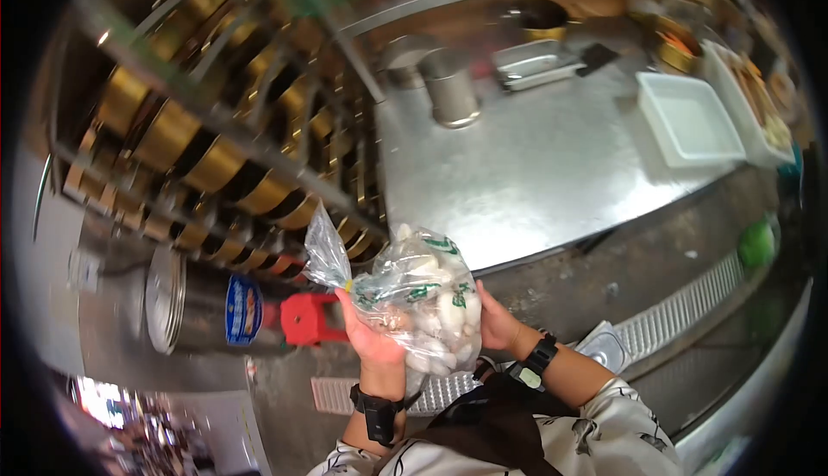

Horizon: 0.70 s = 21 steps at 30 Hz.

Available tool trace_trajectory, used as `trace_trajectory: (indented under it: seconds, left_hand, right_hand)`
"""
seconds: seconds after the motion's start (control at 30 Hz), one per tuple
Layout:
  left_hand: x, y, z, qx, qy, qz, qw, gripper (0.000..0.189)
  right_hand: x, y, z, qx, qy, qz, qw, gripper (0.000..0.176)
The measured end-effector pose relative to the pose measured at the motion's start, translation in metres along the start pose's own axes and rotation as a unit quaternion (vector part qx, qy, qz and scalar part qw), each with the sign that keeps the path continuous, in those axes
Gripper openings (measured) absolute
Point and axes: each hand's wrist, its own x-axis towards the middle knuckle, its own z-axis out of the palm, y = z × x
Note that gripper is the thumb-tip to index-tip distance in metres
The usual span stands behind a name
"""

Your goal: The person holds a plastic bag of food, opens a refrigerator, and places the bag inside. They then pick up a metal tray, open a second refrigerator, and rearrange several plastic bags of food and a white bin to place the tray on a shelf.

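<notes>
My L hand point(373, 335) & R hand point(500, 322) hold the clear bag point(392, 293) of white lumps point(454, 310) btwn them, nr the metal table point(535, 174); prob. soft, slippery, heavyish, so best cupped underneath.

Beyond the right hand point(498, 321), the table point(535, 178) carries a can point(451, 92) and a tray point(539, 66), and, farther right, a white tub point(694, 155).

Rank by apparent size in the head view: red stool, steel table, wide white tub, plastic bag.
1. Steel table
2. Plastic bag, perhaps enlarged by nearness
3. Wide white tub
4. Red stool
</notes>
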Motion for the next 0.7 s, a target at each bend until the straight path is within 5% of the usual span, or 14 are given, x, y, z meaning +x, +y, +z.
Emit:
trace_trajectory:
  seconds: [0.13,0.17,0.23,0.27,0.3,0.4,0.53,0.63,0.7]
  left_hand:
    - [0.025,-0.073,0.006,0.124,0.077,-0.148,0.978,0.053]
    - [0.029,-0.087,-0.007,0.119,0.012,-0.202,0.972,0.052]
    - [0.029,-0.126,-0.031,0.273,0.017,-0.180,0.945,0.050]
    - [0.025,-0.143,-0.043,0.414,0.014,-0.138,0.900,0.052]
    - [0.028,-0.161,-0.043,0.467,-0.082,-0.172,0.864,0.056]
    - [0.021,-0.209,-0.067,0.662,-0.023,-0.297,0.688,0.042]
    - [0.021,-0.251,-0.131,0.708,0.003,-0.386,0.591,0.028]
    - [0.028,-0.265,-0.191,0.795,-0.068,-0.445,0.406,0.017]
    - [0.026,-0.268,-0.247,0.777,-0.087,-0.454,0.428,0.017]
  right_hand:
    - [-0.054,-0.014,-0.032,0.079,0.039,-0.155,0.984,0.070]
    - [-0.071,-0.017,-0.045,0.098,0.045,-0.174,0.979,0.069]
    - [-0.100,-0.013,-0.084,0.148,0.052,-0.191,0.969,0.069]
    - [-0.112,-0.004,-0.107,0.188,0.055,-0.193,0.961,0.068]
    - [-0.126,0.004,-0.131,0.195,0.068,-0.200,0.958,0.065]
    - [-0.156,0.029,-0.187,0.190,0.157,-0.218,0.944,0.063]
    - [-0.177,0.069,-0.250,0.291,0.174,-0.214,0.916,0.058]
    - [-0.182,0.108,-0.298,0.362,0.195,-0.303,0.860,0.059]
    - [-0.177,0.127,-0.327,0.342,0.243,-0.371,0.828,0.059]
